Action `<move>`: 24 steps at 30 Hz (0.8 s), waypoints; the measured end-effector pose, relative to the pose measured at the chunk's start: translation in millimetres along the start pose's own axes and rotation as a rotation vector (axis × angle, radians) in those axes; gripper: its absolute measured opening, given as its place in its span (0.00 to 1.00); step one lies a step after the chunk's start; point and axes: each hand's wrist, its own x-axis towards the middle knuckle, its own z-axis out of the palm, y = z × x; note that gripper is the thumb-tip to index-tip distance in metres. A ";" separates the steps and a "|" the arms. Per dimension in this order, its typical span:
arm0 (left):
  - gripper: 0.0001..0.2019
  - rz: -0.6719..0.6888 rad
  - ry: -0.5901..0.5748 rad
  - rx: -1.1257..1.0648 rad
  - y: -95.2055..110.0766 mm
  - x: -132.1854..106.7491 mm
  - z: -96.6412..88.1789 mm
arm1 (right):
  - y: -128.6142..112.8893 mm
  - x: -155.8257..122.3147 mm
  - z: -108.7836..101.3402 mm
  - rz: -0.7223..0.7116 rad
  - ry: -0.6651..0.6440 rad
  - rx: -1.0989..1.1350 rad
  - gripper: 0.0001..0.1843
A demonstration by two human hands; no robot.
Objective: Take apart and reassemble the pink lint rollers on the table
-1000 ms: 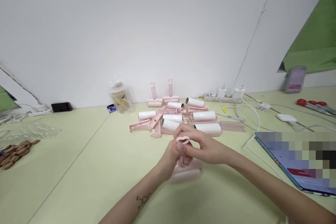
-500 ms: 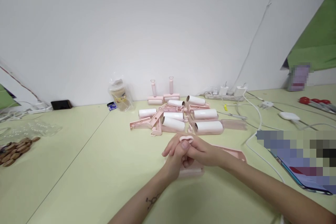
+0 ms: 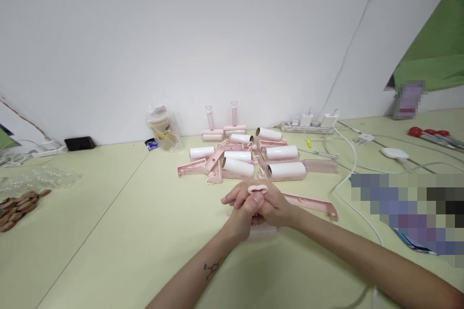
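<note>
Both hands are wrapped together around the handle of a pink lint roller [image 3: 257,188], held upright low over the table. Its loop pokes out above the fingers, and its roller end shows blurred below them; the handle itself is hidden. My left hand [image 3: 243,213] is closed with its thumb on top, under the loop. My right hand [image 3: 278,203] is closed against it from the right, fingers overlapping the left. Behind my right forearm lies a loose pink roller cover [image 3: 311,203]. Beyond the hands are white paper rolls [image 3: 238,167] among pink lint roller parts [image 3: 215,160].
Two assembled lint rollers [image 3: 235,118] stand by the wall. A bagged cup [image 3: 164,130] is left of them. White cables [image 3: 353,154], a power strip [image 3: 308,128] and a pixelated flat item [image 3: 406,212] lie right. Brown wooden pieces [image 3: 18,207] and a phone [image 3: 79,143] sit left.
The clasped hands stay on the lint roller with nearly the same grip. The whole view has shifted slightly, and more of the loose pink cover shows behind my right forearm.
</note>
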 end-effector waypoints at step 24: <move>0.36 0.061 -0.572 -0.031 6.0 20.5 -6.8 | -17.2 19.6 -30.0 0.156 -0.284 -0.212 0.16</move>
